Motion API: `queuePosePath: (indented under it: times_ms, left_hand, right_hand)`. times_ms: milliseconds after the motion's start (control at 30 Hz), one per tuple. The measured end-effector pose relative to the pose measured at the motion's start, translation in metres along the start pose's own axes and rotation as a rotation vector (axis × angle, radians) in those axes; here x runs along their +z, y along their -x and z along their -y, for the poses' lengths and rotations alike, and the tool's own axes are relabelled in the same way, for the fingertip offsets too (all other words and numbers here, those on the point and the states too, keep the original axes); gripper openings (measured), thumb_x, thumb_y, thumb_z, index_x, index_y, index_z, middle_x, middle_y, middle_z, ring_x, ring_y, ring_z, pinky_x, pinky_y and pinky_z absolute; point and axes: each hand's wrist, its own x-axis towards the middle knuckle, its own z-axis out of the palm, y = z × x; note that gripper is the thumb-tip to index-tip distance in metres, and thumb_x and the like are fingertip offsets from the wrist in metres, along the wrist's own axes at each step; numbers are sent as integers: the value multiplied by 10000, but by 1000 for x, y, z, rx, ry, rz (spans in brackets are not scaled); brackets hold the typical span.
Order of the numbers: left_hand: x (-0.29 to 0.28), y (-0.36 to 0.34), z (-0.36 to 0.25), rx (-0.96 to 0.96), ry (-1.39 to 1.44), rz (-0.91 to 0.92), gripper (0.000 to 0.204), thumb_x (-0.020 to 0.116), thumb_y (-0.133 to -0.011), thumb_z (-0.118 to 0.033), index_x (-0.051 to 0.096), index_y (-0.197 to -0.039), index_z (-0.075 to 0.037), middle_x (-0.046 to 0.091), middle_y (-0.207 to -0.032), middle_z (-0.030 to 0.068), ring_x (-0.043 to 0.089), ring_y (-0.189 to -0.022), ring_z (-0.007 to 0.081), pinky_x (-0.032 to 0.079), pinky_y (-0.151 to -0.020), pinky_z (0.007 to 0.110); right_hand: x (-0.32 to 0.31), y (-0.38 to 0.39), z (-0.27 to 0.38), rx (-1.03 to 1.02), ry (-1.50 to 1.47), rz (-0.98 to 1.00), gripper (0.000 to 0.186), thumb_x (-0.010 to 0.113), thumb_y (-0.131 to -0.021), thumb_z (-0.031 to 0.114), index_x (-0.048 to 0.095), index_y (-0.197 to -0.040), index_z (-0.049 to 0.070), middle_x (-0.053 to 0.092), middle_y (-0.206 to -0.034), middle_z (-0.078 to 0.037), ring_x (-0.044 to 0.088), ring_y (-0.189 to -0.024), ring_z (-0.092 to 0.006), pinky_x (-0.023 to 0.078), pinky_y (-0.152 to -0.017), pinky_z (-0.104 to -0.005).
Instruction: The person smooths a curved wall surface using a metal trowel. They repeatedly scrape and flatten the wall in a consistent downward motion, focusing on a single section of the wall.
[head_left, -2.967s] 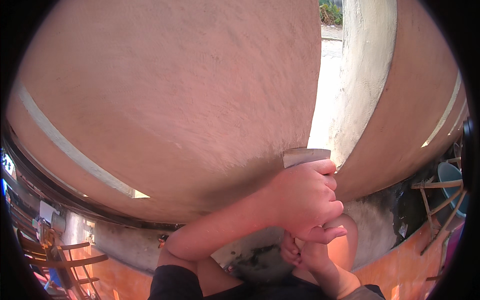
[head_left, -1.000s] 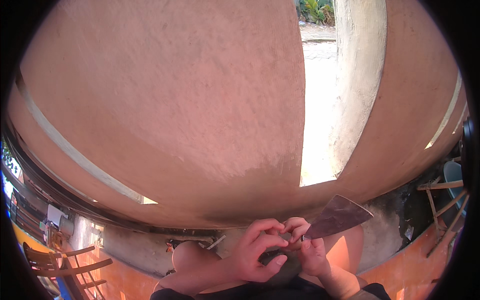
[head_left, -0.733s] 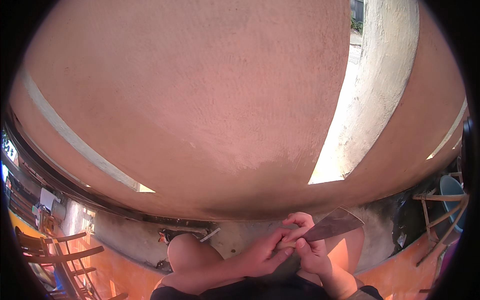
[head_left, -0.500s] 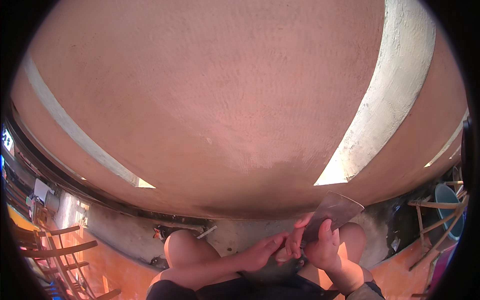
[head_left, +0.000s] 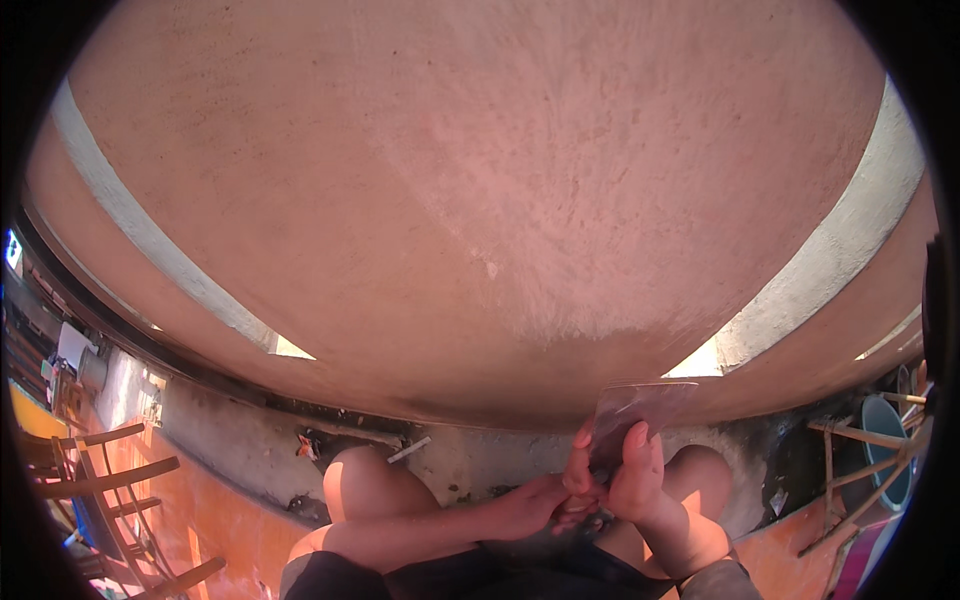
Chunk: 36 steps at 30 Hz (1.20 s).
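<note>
A broad flat metal blade point(head_left: 632, 418) stands upright in front of my knees, its wide end toward the wall. My right hand point(head_left: 638, 482) grips it, thumb along the near face and fingertips showing past its left edge. From the left, my left hand point(head_left: 545, 500) reaches across my lap and closes at the blade's lower end. Its fingers overlap those of the right hand, and the handle, if any, is hidden there. The wall point(head_left: 450, 220) in front carries a paler, rough patch above the hands.
Wooden chairs point(head_left: 110, 490) crowd the left side. At the right stand a wooden frame point(head_left: 850, 460) and a blue-green basin point(head_left: 885, 450). A white stick point(head_left: 408, 449) lies by my left knee point(head_left: 365, 485). Pale openings cut the wall on both sides.
The blade has turned more upright and shifted slightly left, with both hands still on it. The view has swung toward the right, so the wall's right opening sits farther right.
</note>
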Motion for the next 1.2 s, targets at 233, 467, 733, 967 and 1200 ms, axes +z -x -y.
queuePosePath:
  times_ms: [233,467,733,967,1200]
  left_hand:
    - [-27,2,24,11,-88,-40,534,262,-1065,-450,587,-1131,-31,467,-782,17,452,-692,124,414,-632,266]
    - [-23,4,-5,82,-231,-46,544,262,-1057,-488,565,-1120,-42,478,-841,18,456,-746,138,414,-687,273]
    - [-8,-4,-10,326,-330,107,378,324,-1059,-383,472,-1080,-36,493,-949,54,497,-815,147,444,-743,295]
    - [8,-11,-14,222,-431,103,346,350,-1058,-336,472,-1160,-29,497,-880,45,501,-737,139,456,-715,297]
    - [20,-16,-21,239,-521,63,354,378,-1046,-352,474,-1148,-27,540,-864,68,554,-746,176,474,-727,317]
  right_hand:
    - [0,-10,-7,123,-31,2,569,358,-1020,543,568,-1085,18,570,-696,-71,432,-491,-80,381,-427,-239]
    - [-8,-13,-7,85,-51,-40,552,373,-1028,508,573,-1101,-1,585,-748,-69,474,-528,-85,433,-467,-242]
    - [-12,-14,11,75,-46,-79,516,403,-1040,427,576,-1151,-47,657,-891,-125,637,-663,-166,536,-556,-289]
    - [-16,-12,9,-175,-4,-324,448,416,-1042,396,530,-1107,-33,664,-798,-133,611,-586,-154,491,-489,-278]
    - [-8,-18,32,-168,90,-501,324,534,-1008,290,481,-1135,-4,658,-743,-110,559,-500,-119,456,-442,-244]
